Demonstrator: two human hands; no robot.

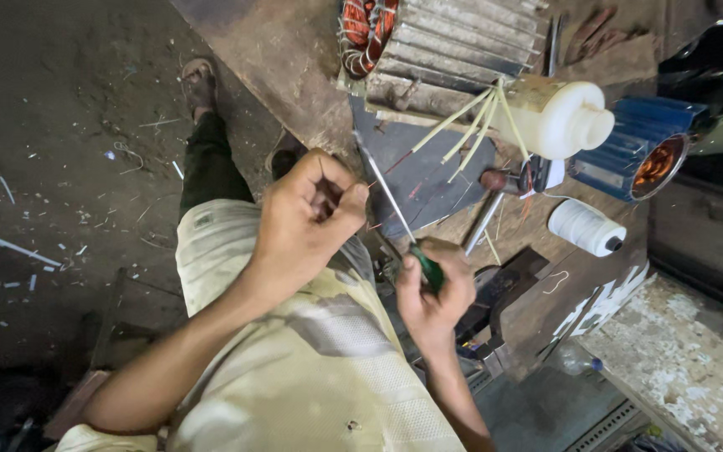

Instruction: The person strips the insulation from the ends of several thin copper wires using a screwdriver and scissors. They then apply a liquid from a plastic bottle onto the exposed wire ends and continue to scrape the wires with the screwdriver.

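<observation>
My right hand (433,289) grips the green handle of a screwdriver (395,203), whose thin metal shaft points up toward a finned grey motor stator (462,42) with copper windings (366,29). My left hand (307,213) is closed in a fist, pinching a thin reddish wire near the shaft. Several pale sleeved leads (474,125) hang out of the stator over a dark flat sheet (424,180) on the wooden bench (294,59).
A white plastic bottle (562,117) lies beside the stator. A blue motor housing (638,151) and a white thread spool (586,226) sit to the right. A hammer (487,209) rests on the bench. My sandalled foot (198,79) stands on a littered dark floor at left.
</observation>
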